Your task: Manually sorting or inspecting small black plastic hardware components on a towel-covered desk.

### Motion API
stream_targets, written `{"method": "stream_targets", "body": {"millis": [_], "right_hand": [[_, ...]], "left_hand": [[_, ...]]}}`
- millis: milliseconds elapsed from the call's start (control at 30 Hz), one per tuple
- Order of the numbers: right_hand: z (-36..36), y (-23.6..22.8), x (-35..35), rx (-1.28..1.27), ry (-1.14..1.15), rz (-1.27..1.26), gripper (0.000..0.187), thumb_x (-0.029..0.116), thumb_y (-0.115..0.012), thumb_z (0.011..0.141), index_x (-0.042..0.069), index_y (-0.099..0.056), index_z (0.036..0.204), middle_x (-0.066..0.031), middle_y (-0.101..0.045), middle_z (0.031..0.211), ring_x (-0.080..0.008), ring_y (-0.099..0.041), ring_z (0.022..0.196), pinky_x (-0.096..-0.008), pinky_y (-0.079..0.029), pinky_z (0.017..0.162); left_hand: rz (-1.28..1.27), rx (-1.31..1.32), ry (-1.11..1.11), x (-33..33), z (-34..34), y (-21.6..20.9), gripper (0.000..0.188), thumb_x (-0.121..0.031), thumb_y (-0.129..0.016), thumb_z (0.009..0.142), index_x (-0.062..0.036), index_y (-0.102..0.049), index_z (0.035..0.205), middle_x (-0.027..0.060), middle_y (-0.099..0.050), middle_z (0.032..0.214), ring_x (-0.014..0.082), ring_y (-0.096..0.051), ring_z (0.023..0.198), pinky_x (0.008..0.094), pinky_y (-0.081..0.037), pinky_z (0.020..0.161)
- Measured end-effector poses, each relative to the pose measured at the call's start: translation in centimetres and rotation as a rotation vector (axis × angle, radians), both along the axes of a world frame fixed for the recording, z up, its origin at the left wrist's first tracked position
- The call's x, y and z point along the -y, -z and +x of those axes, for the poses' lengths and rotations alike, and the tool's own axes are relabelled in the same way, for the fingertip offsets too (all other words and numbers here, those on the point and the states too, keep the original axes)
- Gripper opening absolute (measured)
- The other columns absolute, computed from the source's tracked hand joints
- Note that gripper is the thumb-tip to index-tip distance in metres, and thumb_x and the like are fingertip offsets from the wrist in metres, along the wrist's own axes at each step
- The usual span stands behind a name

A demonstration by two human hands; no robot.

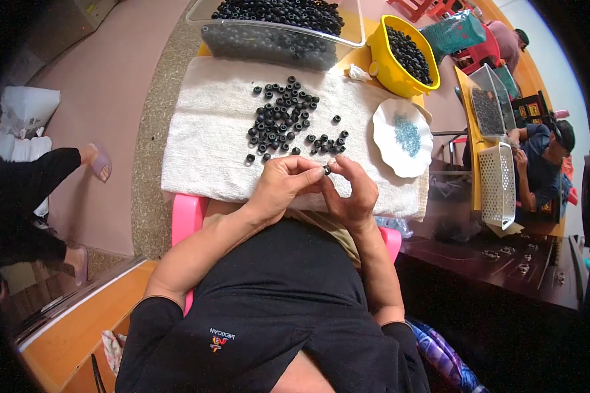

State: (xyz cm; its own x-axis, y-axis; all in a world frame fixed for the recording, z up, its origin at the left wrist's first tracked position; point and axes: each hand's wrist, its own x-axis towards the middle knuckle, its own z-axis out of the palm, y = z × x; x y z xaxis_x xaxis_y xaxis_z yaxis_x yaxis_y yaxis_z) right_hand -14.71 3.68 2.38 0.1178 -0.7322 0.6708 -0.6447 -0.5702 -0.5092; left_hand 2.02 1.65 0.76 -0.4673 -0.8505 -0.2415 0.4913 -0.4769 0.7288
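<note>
Here, the left hand (283,182) and right hand (352,190) meet fingertip to fingertip, apparently both pinching one small black ring (326,169). Just beyond the grip, loose black rings (283,116) scatter across a white towel (196,150); right of it sits a white dish (388,141).

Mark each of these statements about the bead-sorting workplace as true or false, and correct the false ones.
1. Both hands meet on one small black ring. True: the left hand and right hand pinch the black ring between their fingertips.
2. The loose black rings lie on a bare wooden board. False: the loose black rings lie on a white towel.
3. The yellow bowl is empty. False: the yellow bowl holds black rings.
4. The white scalloped dish holds small blue pieces. True: the white scalloped dish has a little heap of blue pieces.
5. A clear tub of black rings stands beyond the towel. True: the clear tub.
</note>
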Motion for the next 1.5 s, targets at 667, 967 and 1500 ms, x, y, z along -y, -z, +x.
{"method": "stream_targets", "body": {"millis": [667, 967, 1500], "right_hand": [[-1.6, -1.9, 0.9, -0.07, 0.05, 0.054, 0.034, -0.009, -0.072, 0.074, 0.0, -0.063, 0.105, -0.0152, -0.061, 0.097, -0.0277, -0.063, 0.083, -0.0332, -0.052, 0.069], [-7.9, -7.0, 5.7, -0.144, 0.213, -0.125, 0.02, -0.005, -0.068, 0.08, 0.0, -0.064, 0.099, -0.0091, -0.063, 0.085, -0.0146, -0.061, 0.068, -0.0268, -0.05, 0.061], [-14.6, -10.3, 18.1, -0.443, 0.459, -0.076, 0.027, 0.014, -0.073, 0.083, 0.003, -0.067, 0.108, -0.0102, -0.067, 0.106, -0.0202, -0.068, 0.069, -0.0291, -0.053, 0.067]], "left_hand": [[-0.061, 0.091, -0.017, 0.0, -0.2, -0.3, 0.017, -0.01, -0.063, 0.094, 0.0032, -0.065, 0.105, 0.0098, -0.069, 0.096, 0.0138, -0.067, 0.085, 0.0266, -0.057, 0.079], [-0.129, 0.118, -0.007, 0.0, 0.1, -0.7, 0.021, -0.012, -0.065, 0.093, 0.0038, -0.064, 0.106, 0.0104, -0.069, 0.097, 0.0145, -0.067, 0.088, 0.0277, -0.057, 0.079], [-0.152, 0.139, -0.013, 0.4, -0.2, -0.3, 0.018, -0.011, -0.066, 0.093, 0.0042, -0.066, 0.103, 0.0092, -0.069, 0.094, 0.0133, -0.067, 0.084, 0.0268, -0.057, 0.076]]}}
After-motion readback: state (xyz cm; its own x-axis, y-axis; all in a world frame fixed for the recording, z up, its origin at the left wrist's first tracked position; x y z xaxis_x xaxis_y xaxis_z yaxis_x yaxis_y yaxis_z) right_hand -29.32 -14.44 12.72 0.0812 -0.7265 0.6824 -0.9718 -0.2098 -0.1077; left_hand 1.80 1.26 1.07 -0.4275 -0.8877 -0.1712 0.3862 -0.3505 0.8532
